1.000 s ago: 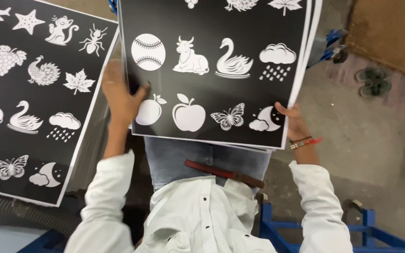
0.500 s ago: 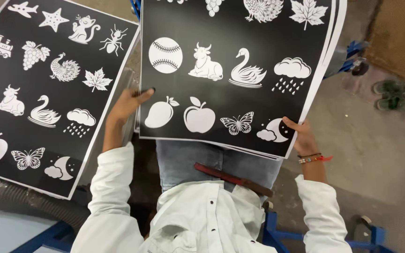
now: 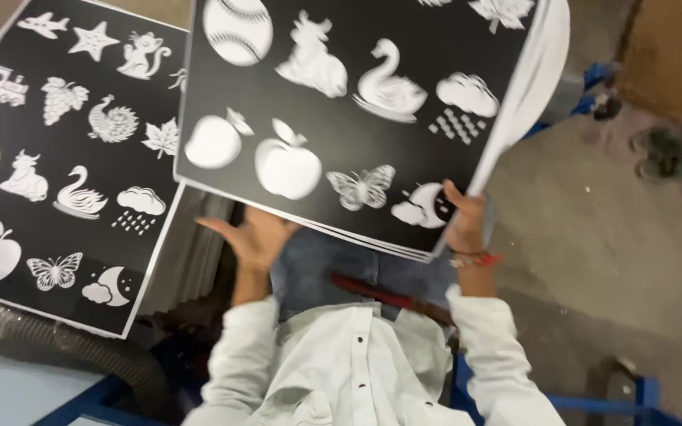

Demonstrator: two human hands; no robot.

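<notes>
Two black picture sheets are filling my view: one sheet (image 3: 65, 166) is lying flat at the left. My left hand (image 3: 252, 237) is hovering open-palmed, gripping nothing, under the raised stack of sheets (image 3: 357, 102). My right hand (image 3: 461, 221) is pinching its lower corner.

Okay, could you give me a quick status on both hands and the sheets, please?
Right hand grips the black sheet stack at its corner. Left hand open beneath it. Second printed sheet lies alongside.
</notes>
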